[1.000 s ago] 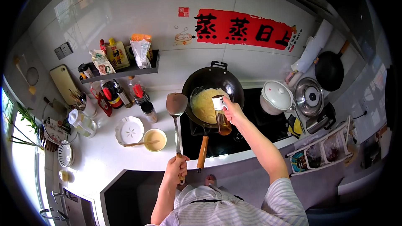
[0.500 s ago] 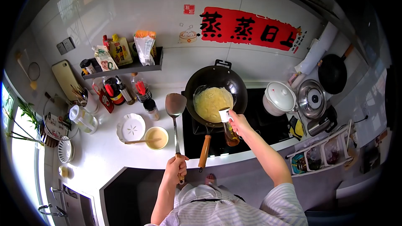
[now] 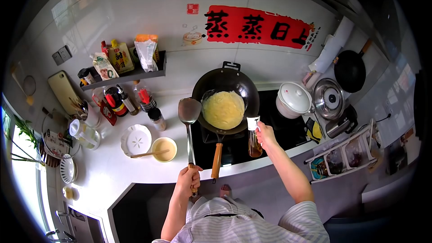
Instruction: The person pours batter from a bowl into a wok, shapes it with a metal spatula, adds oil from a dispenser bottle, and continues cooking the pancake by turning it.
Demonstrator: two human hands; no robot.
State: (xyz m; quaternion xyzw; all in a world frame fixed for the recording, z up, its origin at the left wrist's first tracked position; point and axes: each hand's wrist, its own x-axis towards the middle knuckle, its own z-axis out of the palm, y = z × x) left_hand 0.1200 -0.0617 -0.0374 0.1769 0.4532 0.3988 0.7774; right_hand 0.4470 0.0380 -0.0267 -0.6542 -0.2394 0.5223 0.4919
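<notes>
My left hand (image 3: 188,181) is closed round the wooden handle of a metal wok spatula (image 3: 189,110), its blade pointing up beside the wok's left rim. A pale yellow pancake-like layer (image 3: 223,110) lies in the black wok (image 3: 248,87) on the stove. My right hand (image 3: 266,136) grips a glass oil bottle (image 3: 254,146) with a white top, held upright to the right of the wok's wooden handle (image 3: 217,159). Left of the spatula stand a bowl of pale batter (image 3: 169,146) with a wooden stick across its rim and a white scalloped plate (image 3: 130,137).
A white lidded pot (image 3: 291,100) sits on the right of the black cooktop (image 3: 274,137). Seasoning bottles (image 3: 130,101) and a pepper-like jar (image 3: 157,119) line the back left counter, below a wall shelf (image 3: 130,77). A steel lidded pan (image 3: 330,99) stands far right.
My right hand has moved the oil bottle right, away from the wok's rim, and it has gone from tilted to upright. The left hand keeps the spatula in about the same place.
</notes>
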